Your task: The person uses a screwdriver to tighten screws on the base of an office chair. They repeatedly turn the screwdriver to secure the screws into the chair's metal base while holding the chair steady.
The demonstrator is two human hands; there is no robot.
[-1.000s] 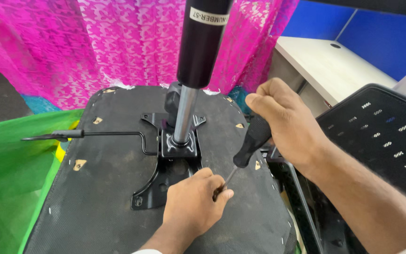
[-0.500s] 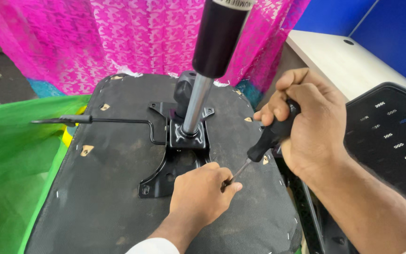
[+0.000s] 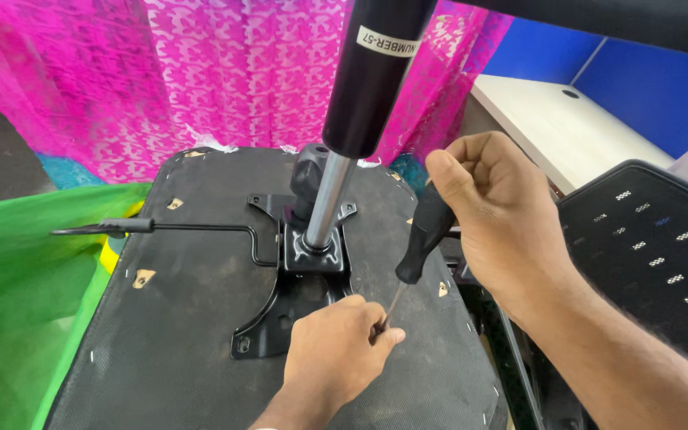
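Note:
An upturned office chair seat (image 3: 177, 334) lies with its black underside up. A black metal mechanism plate (image 3: 280, 295) is mounted at its middle, and a gas cylinder (image 3: 360, 103) stands upright from it. My right hand (image 3: 495, 215) grips the black handle of a screwdriver (image 3: 424, 235), tilted down to the left. My left hand (image 3: 336, 350) rests on the seat beside the plate, its fingers pinched around the screwdriver's tip. What lies under the tip is hidden by my fingers.
A thin black lever (image 3: 169, 228) sticks out left from the plate. Green fabric (image 3: 17, 302) lies at the left, pink lace cloth (image 3: 201, 80) hangs behind. A black perforated chair back (image 3: 654, 255) sits at the right, with a white desk (image 3: 567, 127) beyond.
My right hand and the screwdriver handle have shifted slightly and the grip has turned. My left hand stays at the tip. The view has moved closer.

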